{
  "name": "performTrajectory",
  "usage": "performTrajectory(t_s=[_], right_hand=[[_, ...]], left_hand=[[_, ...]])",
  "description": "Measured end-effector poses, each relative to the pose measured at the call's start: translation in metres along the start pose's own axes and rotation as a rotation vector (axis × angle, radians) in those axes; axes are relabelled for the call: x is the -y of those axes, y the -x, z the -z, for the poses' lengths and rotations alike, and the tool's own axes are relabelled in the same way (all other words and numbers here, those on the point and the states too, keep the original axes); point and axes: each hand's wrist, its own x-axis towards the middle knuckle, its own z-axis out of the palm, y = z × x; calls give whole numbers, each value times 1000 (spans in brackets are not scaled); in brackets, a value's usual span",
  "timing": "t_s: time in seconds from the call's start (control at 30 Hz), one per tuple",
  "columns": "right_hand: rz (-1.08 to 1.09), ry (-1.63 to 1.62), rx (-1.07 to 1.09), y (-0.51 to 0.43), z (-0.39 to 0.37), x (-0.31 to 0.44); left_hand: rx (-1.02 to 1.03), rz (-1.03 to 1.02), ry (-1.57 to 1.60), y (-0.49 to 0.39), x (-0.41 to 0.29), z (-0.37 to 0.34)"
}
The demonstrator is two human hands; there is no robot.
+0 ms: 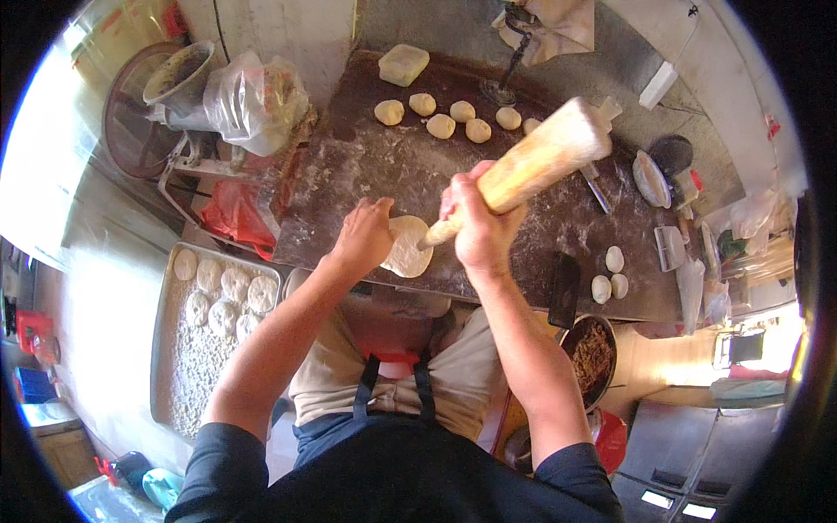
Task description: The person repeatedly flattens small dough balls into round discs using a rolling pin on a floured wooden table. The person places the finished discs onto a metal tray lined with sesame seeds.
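My right hand (480, 225) grips the handle of a thick wooden rolling pin (539, 160), which is raised at a slant with its wide end up and to the right. The handle's tip points down over a flattened round of dough (409, 248) near the table's front edge. My left hand (366, 232) is at the left edge of this round, palm down; its fingertips are partly hidden, so whether it pinches the dough is unclear. Several dough balls (441, 126) sit toward the back of the floured dark table (366, 157). Three smaller pieces (614, 259) lie at the right.
To the left, a metal tray (157, 353) holds flour and several flat dough rounds (235, 284). A black phone-like object (563, 291) lies at the table's front edge. Below it is a bowl of brown filling (592, 359). A lidded plastic container (403, 65) and a metal stand (516, 59) are behind.
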Motion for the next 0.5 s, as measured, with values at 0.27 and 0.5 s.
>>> performTrajectory(t_s=[0.27, 0.5], right_hand=[[69, 175, 14, 8, 9, -65], [59, 331, 122, 9, -8, -49]], left_hand=[[181, 97, 59, -15, 5, 6], [281, 61, -70, -16, 6, 4]])
